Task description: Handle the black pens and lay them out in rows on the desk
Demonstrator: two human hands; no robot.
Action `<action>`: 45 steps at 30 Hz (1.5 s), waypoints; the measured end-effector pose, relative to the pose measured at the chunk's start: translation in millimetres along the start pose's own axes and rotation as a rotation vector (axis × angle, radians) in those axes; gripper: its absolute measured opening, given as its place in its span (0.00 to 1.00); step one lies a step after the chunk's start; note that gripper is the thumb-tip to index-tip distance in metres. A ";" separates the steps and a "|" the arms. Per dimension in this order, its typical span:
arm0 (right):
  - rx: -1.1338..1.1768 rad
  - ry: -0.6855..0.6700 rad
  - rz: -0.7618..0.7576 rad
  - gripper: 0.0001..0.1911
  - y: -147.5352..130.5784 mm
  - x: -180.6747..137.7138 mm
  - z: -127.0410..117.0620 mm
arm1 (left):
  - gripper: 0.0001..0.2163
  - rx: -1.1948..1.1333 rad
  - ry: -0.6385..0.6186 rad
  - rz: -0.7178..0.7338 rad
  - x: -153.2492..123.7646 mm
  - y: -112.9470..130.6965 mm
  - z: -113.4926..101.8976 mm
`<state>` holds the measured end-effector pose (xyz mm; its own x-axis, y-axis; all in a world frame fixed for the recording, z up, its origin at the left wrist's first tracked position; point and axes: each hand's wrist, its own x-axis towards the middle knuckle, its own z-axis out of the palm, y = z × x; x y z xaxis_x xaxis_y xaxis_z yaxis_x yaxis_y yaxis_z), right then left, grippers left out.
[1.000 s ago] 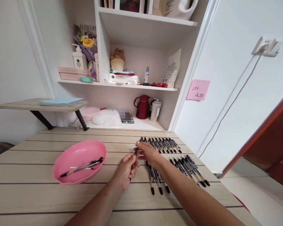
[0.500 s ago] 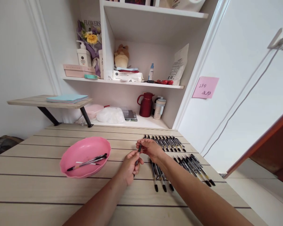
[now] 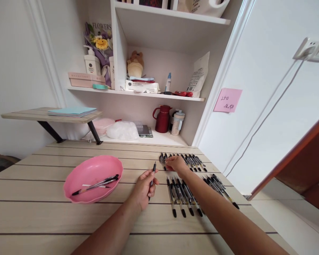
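Observation:
My left hand (image 3: 145, 187) is closed round a black pen (image 3: 154, 171), its pointed tip up and its lower end below my fist. My right hand (image 3: 177, 164) reaches over the left part of the far row of black pens (image 3: 192, 161), fingers pinched together. Whatever is between those fingers is too small or hidden to make out. A small dark object (image 3: 161, 159) shows just left of the fingertips. Under my right forearm lies a nearer group of pens (image 3: 179, 194), tips away from me and black ends toward me, partly hidden by the arm.
A pink scalloped bowl (image 3: 69, 184) on the left holds a few pens (image 3: 95, 185) and a white stick. Behind the table stand a red jug (image 3: 163, 119) and a pale tumbler (image 3: 177, 123). A raised side shelf (image 3: 29, 112) carries blue paper (image 3: 72, 111).
My right hand has left the upper end of the pen in my left hand and moved right to the far pen row. The pen's pointed tip is now uncovered.

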<state>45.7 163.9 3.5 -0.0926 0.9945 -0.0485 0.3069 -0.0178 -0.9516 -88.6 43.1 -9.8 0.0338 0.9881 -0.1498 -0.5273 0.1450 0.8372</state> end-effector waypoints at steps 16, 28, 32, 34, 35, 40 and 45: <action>-0.962 0.073 -0.218 0.07 -9.9 2.8 19.1 | 0.18 0.005 -0.001 -0.001 1.7 -2.1 -0.4; -1.104 0.066 -0.243 0.09 -12.8 -1.0 21.3 | 0.18 0.013 0.015 -0.014 0.8 -0.5 1.5; -1.091 0.076 -0.239 0.08 -15.5 -18.9 7.4 | 0.17 0.009 0.026 0.013 -0.7 0.1 1.5; -1.070 0.069 -0.252 0.08 -17.0 -36.2 -2.3 | 0.16 0.003 0.025 0.024 -1.2 0.3 1.3; -1.054 0.059 -0.266 0.08 -17.4 -46.8 -6.9 | 0.16 0.000 0.026 0.029 -1.3 0.5 1.4; -0.946 -0.083 -0.351 0.04 -12.0 -106.1 -17.2 | 0.14 -0.032 0.099 0.083 -0.9 3.1 5.7; -0.783 -0.183 -0.461 0.04 1.7 -141.0 -9.5 | 0.10 0.219 0.310 0.131 10.9 8.4 12.4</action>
<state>68.2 24.6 11.6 -0.4925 0.8529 0.1734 0.7486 0.5168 -0.4154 -82.1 55.7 2.1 -0.2970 0.9417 -0.1579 -0.3158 0.0593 0.9470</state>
